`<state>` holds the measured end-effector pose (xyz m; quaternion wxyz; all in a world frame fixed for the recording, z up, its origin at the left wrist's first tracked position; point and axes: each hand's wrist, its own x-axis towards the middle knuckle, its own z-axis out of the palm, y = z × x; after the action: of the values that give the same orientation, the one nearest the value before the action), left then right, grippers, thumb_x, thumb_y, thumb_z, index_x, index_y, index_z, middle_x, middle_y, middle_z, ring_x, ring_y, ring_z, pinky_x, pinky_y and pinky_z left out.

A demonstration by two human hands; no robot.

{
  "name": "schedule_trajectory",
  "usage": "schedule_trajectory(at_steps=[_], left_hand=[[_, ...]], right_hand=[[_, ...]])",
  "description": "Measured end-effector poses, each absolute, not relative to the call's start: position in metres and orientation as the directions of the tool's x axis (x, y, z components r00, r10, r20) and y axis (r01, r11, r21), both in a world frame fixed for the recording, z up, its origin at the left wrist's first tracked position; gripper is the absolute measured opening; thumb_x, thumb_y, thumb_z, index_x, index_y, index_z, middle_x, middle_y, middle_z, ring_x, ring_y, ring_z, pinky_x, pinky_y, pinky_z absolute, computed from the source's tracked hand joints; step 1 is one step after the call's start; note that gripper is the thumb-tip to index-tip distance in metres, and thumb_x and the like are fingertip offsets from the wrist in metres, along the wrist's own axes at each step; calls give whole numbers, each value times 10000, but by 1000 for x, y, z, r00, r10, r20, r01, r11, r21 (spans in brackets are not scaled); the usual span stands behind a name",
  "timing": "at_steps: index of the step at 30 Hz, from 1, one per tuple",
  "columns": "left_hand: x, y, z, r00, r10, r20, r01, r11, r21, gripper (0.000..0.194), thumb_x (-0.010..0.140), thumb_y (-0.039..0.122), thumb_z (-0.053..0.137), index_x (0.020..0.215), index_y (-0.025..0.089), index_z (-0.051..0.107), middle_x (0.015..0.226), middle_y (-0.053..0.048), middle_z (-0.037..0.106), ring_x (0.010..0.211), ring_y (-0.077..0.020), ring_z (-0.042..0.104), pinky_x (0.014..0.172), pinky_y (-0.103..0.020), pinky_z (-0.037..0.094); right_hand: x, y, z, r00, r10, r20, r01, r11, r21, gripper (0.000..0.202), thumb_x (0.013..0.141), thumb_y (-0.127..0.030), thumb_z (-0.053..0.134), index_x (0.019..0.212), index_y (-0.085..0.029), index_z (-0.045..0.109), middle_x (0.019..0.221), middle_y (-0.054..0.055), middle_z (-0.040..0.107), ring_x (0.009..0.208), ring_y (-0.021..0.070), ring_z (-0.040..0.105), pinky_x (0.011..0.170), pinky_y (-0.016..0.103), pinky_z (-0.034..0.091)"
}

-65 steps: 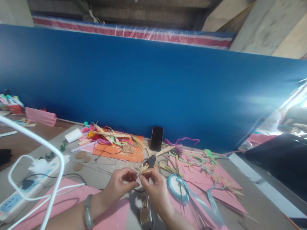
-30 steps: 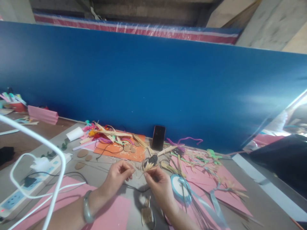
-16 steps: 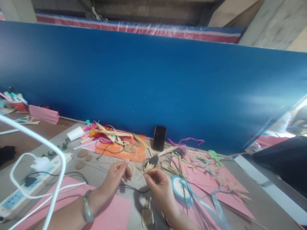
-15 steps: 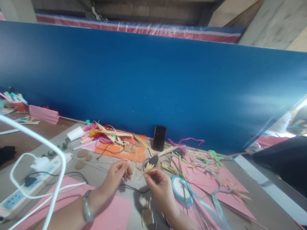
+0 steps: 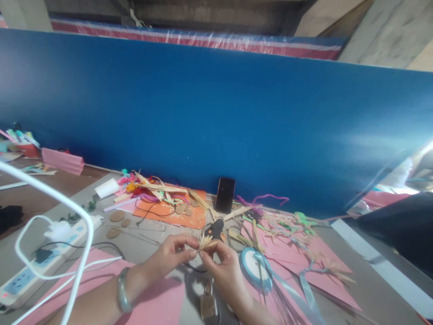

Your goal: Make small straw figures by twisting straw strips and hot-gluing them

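Observation:
A small bunch of pale, straw-coloured husk pieces (image 5: 205, 241) is pinched between my two hands, fanned upward like a flower. My left hand (image 5: 174, 255), with a bangle on its wrist, closes finger and thumb on its left side. From the right, my right hand (image 5: 225, 266) grips its base. Just behind the fingertips lies a black and orange tool (image 5: 215, 229), partly covered. Below, between my wrists, is a small brownish object (image 5: 208, 304) that I cannot make out clearly.
A phone (image 5: 225, 195) leans on the blue partition (image 5: 216, 113). Orange paper (image 5: 192, 220) with husk scraps lies behind my left hand. Ribbon roll (image 5: 256, 270) and pink sheets (image 5: 324, 253) are at right. A power strip (image 5: 25, 282) and white cable (image 5: 88, 243) are at left.
My left hand has moved right and slightly down to meet my right hand, and its fingers have closed on the husk bunch. The black and orange tool shows more now.

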<state>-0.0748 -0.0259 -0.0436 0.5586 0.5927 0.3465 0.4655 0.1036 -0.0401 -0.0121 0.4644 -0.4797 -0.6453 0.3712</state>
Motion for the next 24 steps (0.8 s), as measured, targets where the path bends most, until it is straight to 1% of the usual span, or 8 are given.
schedule_trajectory(at_steps=[3,6,9,11,14,17,20,24], left_hand=[[-74,-24,-47,379,912,160,-181,-96,979,260,767,429,751,833,177,751,911,-88,709,894,-232,647,813,-338,480],[-74,-22,-52,393,913,112,-205,-32,978,251,738,397,787,778,156,729,806,-55,689,806,-193,633,745,-287,462],[-74,-21,-54,401,911,94,-220,-3,975,269,708,384,814,738,136,714,734,-34,663,733,-157,601,689,-248,433],[-74,-20,-54,401,913,78,-220,13,976,279,697,386,821,754,131,724,728,-36,667,707,-150,592,670,-245,428],[-73,-21,-55,407,911,61,-225,35,974,303,684,397,829,802,133,741,767,-53,690,735,-170,613,689,-263,442],[-72,-21,-56,407,912,56,-257,56,965,307,670,402,839,788,137,737,763,-52,694,750,-181,627,690,-268,450],[-71,-22,-55,402,914,54,-284,68,957,293,672,384,843,781,136,733,765,-49,699,743,-170,630,694,-262,454],[-71,-24,-53,410,912,26,-292,104,951,291,639,352,867,775,136,726,727,-35,697,696,-153,628,669,-251,465]], right_hand=[[103,-42,-11,-123,964,234,289,261,-921,149,749,-234,634,612,-191,593,637,7,644,642,165,584,644,261,452],[103,-43,-12,-136,964,228,297,259,-919,155,745,-229,637,605,-190,585,630,5,641,637,161,580,627,252,445],[103,-44,-14,-144,965,218,307,253,-917,159,753,-238,640,611,-186,591,634,8,639,639,162,577,622,252,445],[102,-44,-15,-146,964,221,311,257,-915,159,756,-247,645,618,-183,597,631,10,636,640,165,573,620,254,445],[102,-44,-15,-148,962,228,307,264,-914,146,756,-243,644,629,-184,603,634,11,634,643,167,571,618,256,444],[102,-44,-16,-145,960,237,319,273,-908,138,755,-234,636,631,-185,603,629,9,631,635,166,567,620,261,442],[103,-44,-16,-132,958,256,347,286,-893,147,752,-229,634,617,-187,595,617,9,628,636,169,569,628,267,438],[102,-45,-17,-112,963,244,370,268,-890,169,765,-273,635,623,-187,602,630,23,638,656,185,578,601,264,437]])
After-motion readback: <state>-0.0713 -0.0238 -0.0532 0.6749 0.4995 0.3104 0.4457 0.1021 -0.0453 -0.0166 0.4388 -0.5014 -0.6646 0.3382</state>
